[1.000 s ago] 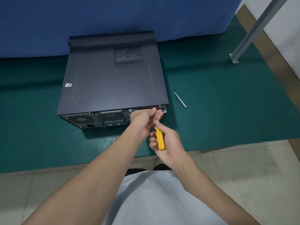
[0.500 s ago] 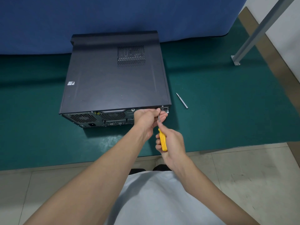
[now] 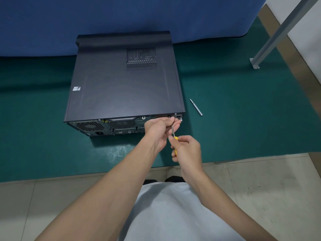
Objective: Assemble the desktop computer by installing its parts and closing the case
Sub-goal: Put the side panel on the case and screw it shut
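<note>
Right hand (image 3: 186, 150) wraps its curled fingers around the yellow handle of a screwdriver (image 3: 175, 138), whose slim metal shaft runs up and away to the top right corner of the rear panel (image 3: 121, 126) of a black computer case (image 3: 121, 87). Left hand (image 3: 160, 129) reaches in from the near left, its fingertips (image 3: 171, 119) gathered around the far end of the shaft where it meets the panel; whether a screw sits between them cannot be told. The case lies on its side on a green mat (image 3: 243, 119), at the middle of the scene and toward the far edge, with its rear panel facing the person. Its side cover (image 3: 112, 75) is on top and sits flush with the body, so the inside is hidden except for dim shapes behind a square vent mesh (image 3: 141, 59) near the far right of the cover. A small pale sticker (image 3: 76, 88) marks the cover's left edge. On the rear panel a round fan grille (image 3: 88, 126) and a power socket (image 3: 99, 133) sit at the left, with a row of ports (image 3: 124, 131) beside them. A loose silver metal rod (image 3: 196, 107) lies on the mat just right of the case, apart from it. Blue cloth (image 3: 121, 14) hangs behind the case, a grey metal strut (image 3: 278, 32) slants down at the far right, and pale floor tiles (image 3: 260, 188) run along the mat's near edge.
</note>
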Motion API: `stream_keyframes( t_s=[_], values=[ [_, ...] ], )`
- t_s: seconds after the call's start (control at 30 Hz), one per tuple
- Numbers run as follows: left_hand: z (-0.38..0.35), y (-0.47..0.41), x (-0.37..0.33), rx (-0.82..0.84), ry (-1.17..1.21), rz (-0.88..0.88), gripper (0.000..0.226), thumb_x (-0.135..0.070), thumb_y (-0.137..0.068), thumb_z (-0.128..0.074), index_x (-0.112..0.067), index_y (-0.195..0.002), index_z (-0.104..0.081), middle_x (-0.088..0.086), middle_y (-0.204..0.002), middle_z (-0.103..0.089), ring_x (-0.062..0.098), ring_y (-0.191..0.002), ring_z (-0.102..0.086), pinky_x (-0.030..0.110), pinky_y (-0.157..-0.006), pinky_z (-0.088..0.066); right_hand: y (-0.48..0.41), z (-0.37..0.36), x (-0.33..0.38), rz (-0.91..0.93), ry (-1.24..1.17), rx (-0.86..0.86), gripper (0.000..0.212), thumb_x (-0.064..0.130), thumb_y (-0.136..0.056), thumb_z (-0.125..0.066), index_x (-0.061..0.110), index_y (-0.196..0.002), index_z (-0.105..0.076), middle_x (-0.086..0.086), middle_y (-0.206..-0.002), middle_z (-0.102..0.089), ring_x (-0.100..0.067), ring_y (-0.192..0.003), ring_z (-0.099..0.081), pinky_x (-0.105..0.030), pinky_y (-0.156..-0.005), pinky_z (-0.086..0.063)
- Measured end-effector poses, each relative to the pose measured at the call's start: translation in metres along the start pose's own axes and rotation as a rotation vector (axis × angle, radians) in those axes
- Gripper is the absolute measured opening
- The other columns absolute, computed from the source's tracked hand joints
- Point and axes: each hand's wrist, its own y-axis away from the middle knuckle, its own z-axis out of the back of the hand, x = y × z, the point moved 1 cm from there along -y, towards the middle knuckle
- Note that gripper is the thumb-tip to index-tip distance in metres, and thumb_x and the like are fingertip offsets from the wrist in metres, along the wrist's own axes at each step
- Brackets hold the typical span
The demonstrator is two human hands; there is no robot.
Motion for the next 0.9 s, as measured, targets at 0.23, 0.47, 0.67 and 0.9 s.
stream_keyframes(
  t_s=[0.23,0.47,0.67,0.9],
  values=[
    [0.0044,0.0018,-0.0062,0.13,-0.027,0.103,0.01,0.005,-0.093,-0.052,0.01,-0.098,-0.059,0.024,-0.087,-0.071,0.027,-0.075,-0.073,0.027,-0.059,-0.058,0.0008,-0.0033,0.0069,-0.395,-0.778,0.332,0.017,0.014,-0.096,-0.052,0.002,-0.087,-0.061,-0.007,-0.063,-0.049,-0.007,-0.039,-0.036,-0.015,-0.032,-0.027],
    [-0.0011,-0.0013,-0.0032,-0.025,-0.098,-0.003,0.002,0.01,-0.087,-0.059,0.011,-0.087,-0.062,0.022,-0.076,-0.069,0.025,-0.063,-0.071,0.026,-0.057,-0.058,0.0049,-0.0032,-0.0018,-0.094,-0.111,0.063,0.027,0.029,-0.09,-0.066,0.003,-0.085,-0.063,-0.001,-0.058,-0.059,-0.011,-0.045,-0.048,-0.023,-0.041,-0.039],
    [0.002,0.0021,-0.0045,0.075,-0.095,0.052,0.005,0.005,-0.091,-0.056,0.008,-0.092,-0.06,0.022,-0.083,-0.071,0.025,-0.07,-0.072,0.026,-0.059,-0.059,-0.0002,-0.0039,0.0053,-0.429,-0.685,0.263,0.029,0.024,-0.1,-0.046,0.0,-0.085,-0.054,-0.003,-0.054,-0.045,-0.007,-0.035,-0.028,-0.018,-0.031,-0.02],
    [-0.0013,0.0018,-0.0015,-0.015,-0.08,-0.015,0.003,0.011,-0.086,-0.06,0.009,-0.083,-0.061,0.02,-0.071,-0.07,0.026,-0.066,-0.072,0.025,-0.057,-0.057,0.0008,-0.0031,-0.0016,-0.088,-0.137,0.055,0.021,0.025,-0.089,-0.068,0.004,-0.086,-0.065,-0.003,-0.063,-0.058,-0.01,-0.046,-0.044,-0.022,-0.041,-0.035]
  ],
)
